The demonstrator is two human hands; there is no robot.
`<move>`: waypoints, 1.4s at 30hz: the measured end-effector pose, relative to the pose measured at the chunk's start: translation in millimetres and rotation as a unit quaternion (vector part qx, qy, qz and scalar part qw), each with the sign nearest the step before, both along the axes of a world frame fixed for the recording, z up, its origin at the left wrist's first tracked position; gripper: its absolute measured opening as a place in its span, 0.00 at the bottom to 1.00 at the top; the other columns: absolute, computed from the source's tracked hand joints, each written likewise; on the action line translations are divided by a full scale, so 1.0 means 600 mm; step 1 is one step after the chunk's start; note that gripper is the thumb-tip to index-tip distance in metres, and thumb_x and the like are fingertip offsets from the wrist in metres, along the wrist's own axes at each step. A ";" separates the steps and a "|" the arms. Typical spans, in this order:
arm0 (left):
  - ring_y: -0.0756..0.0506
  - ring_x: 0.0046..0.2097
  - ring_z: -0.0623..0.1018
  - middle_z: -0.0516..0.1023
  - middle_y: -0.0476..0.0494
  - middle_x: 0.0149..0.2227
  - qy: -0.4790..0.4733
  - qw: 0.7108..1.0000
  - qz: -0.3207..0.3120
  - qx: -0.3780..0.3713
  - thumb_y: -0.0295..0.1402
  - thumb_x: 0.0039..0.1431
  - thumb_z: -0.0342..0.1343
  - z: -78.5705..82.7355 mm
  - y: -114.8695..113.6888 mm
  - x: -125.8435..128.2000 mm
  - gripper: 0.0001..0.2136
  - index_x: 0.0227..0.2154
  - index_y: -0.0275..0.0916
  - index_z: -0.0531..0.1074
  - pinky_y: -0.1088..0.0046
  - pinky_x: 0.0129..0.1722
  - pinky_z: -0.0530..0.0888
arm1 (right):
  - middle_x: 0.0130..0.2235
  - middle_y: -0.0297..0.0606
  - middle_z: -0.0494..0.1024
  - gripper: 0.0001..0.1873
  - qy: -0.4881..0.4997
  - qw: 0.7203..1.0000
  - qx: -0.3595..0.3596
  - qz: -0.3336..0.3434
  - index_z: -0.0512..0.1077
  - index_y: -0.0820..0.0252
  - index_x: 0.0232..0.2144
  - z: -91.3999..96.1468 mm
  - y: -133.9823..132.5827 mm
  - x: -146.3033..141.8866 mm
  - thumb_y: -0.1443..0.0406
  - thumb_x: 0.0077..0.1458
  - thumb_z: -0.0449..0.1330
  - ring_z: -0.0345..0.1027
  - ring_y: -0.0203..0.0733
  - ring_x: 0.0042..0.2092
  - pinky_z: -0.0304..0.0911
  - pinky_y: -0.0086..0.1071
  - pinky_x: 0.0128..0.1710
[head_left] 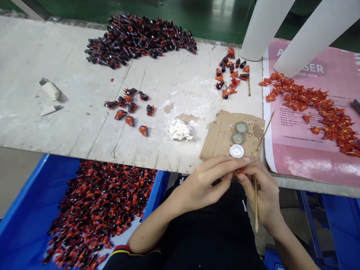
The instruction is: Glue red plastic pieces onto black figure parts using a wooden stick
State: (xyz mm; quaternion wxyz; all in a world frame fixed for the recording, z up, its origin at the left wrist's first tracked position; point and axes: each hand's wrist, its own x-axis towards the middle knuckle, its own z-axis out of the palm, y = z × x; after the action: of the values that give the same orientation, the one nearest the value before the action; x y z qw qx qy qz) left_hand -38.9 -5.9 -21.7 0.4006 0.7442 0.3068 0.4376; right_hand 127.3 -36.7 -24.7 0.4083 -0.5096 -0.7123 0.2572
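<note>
Both of my hands meet just below the table's front edge. My left hand (206,182) pinches a small orange-red piece (239,170) between thumb and fingers. My right hand (263,195) is closed around a thin wooden stick (255,204) that points down along the palm, and its fingertips touch the same piece. Directly above the hands, a white cap (236,151) and two round greenish lids (241,127) rest on a scrap of cardboard (219,138).
A blue bin (25,221) at lower left holds a heap of red-and-black pieces (95,210). More piles lie on the white table (42,123): a black one (137,37) at the back, orange ones (320,108) on a pink sheet (298,153). A crumpled white rag (180,130) and two white tubes (261,30) are nearby.
</note>
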 end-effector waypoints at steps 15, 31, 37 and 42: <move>0.47 0.45 0.82 0.81 0.41 0.46 -0.055 0.996 -0.001 -0.077 0.26 0.62 0.57 0.004 -0.004 0.004 0.16 0.53 0.40 0.72 0.74 0.46 0.79 | 0.28 0.30 0.72 0.06 -0.021 0.998 0.042 -0.034 0.68 0.55 0.31 -0.009 -0.009 -0.008 0.70 0.59 0.59 0.65 0.37 0.30 0.60 0.31 0.30; 0.47 0.41 0.82 0.82 0.41 0.39 0.015 1.000 0.011 -0.013 0.29 0.62 0.57 0.010 0.000 -0.001 0.08 0.44 0.36 0.74 0.75 0.43 0.80 | 0.23 0.29 0.68 0.08 -0.035 0.995 0.084 -0.051 0.67 0.56 0.28 -0.009 -0.007 -0.012 0.70 0.59 0.59 0.60 0.34 0.25 0.55 0.31 0.26; 0.48 0.40 0.82 0.82 0.41 0.37 0.020 0.999 0.025 0.005 0.27 0.62 0.57 0.012 0.000 -0.003 0.07 0.42 0.34 0.74 0.77 0.43 0.79 | 0.23 0.28 0.67 0.08 -0.031 0.995 0.088 -0.043 0.66 0.57 0.29 -0.009 -0.005 -0.016 0.71 0.59 0.59 0.59 0.34 0.26 0.54 0.31 0.26; 0.47 0.41 0.82 0.83 0.40 0.37 0.011 0.999 0.041 0.018 0.28 0.62 0.57 0.009 -0.001 -0.006 0.07 0.42 0.34 0.74 0.76 0.44 0.79 | 0.24 0.28 0.66 0.07 -0.027 0.995 0.089 -0.028 0.66 0.57 0.31 -0.008 -0.003 -0.019 0.71 0.60 0.58 0.57 0.33 0.26 0.54 0.30 0.26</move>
State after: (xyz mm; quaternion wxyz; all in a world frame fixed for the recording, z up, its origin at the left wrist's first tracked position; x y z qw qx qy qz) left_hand -42.2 -6.5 -16.5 0.3658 0.7428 0.3336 0.4507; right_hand 116.2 -38.3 -29.3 0.4397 -0.4981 -0.7284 0.1672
